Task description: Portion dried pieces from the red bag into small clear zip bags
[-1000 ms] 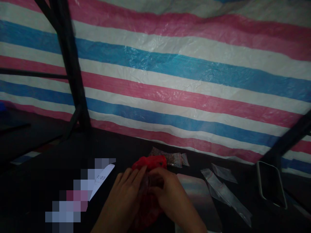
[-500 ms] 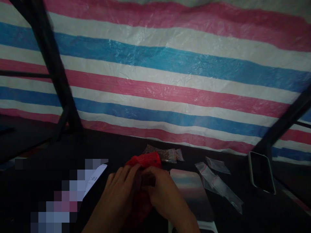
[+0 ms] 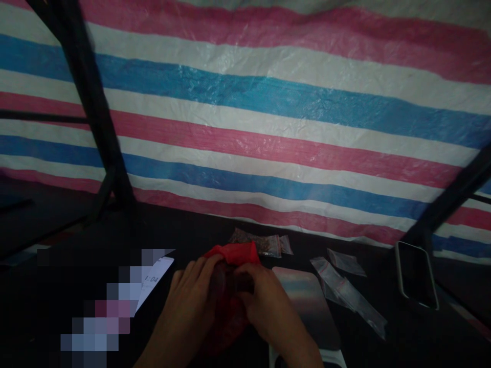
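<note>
A red plastic bag (image 3: pixel 233 255) sits on the dark table between my two hands. My left hand (image 3: pixel 190 301) curls its fingers over the bag's left edge. My right hand (image 3: pixel 264 304) grips the bag's right side, fingers bent inward. What lies inside the bag is hidden in the dim light. Just behind the bag is a small clear zip bag holding something brown (image 3: pixel 264 244).
A shiny metal plate (image 3: pixel 307 301) lies right of my hands, with empty clear zip bags (image 3: pixel 349 291) beyond it. A phone (image 3: pixel 416 276) leans at the far right. A lit screen (image 3: pixel 153 278) glows at left. Striped tarp (image 3: pixel 268 117) and dark poles (image 3: pixel 95 112) stand behind.
Both hands stay on the red bag, working its top slightly. The view has shifted a little; nothing else moved.
</note>
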`<action>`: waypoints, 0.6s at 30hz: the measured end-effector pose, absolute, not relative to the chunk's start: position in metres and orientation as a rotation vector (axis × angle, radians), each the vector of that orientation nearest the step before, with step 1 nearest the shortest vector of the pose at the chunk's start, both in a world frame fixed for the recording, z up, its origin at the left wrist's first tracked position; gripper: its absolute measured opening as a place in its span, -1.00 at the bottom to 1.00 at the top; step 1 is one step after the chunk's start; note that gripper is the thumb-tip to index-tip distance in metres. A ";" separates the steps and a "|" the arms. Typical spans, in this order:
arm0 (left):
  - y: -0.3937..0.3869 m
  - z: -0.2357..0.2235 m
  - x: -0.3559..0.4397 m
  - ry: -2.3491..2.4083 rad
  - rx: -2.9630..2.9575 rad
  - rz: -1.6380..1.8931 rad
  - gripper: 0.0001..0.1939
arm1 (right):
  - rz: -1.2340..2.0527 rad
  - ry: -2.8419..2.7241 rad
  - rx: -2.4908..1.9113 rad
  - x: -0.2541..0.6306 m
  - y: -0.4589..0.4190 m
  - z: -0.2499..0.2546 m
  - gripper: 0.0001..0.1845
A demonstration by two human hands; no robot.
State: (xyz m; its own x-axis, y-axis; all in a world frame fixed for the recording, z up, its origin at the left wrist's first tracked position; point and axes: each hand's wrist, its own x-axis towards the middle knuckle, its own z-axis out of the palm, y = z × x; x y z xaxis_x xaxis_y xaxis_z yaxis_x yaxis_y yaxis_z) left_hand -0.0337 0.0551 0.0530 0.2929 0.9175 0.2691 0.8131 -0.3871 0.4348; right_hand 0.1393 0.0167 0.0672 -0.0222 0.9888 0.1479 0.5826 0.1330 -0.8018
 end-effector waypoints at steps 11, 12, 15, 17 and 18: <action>0.047 0.060 -0.033 1.456 1.602 1.361 -0.52 | 0.496 -1.848 -1.397 0.135 0.020 0.071 -0.21; 0.045 0.062 -0.032 1.431 1.559 1.394 -0.50 | 0.505 -1.797 -1.353 0.136 0.019 0.076 -0.24; 0.043 0.061 -0.025 1.345 1.517 1.500 -0.51 | 0.579 -1.631 -1.206 0.131 0.008 0.098 -0.48; 0.042 0.057 -0.018 1.307 1.523 1.548 -0.53 | 0.747 -1.556 -1.195 0.125 0.000 0.113 -0.58; 0.041 0.055 -0.014 1.288 1.541 1.565 -0.52 | 0.816 -1.538 -1.217 0.122 -0.004 0.119 -0.58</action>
State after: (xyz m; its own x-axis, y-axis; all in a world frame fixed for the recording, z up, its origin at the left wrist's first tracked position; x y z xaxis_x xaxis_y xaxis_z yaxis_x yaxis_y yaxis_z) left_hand -0.0143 0.0410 0.0545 -0.1580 0.9045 0.3961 0.2148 -0.3601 0.9079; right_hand 0.1221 -0.0043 0.1188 -0.0249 0.9597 0.2801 0.3057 0.2741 -0.9118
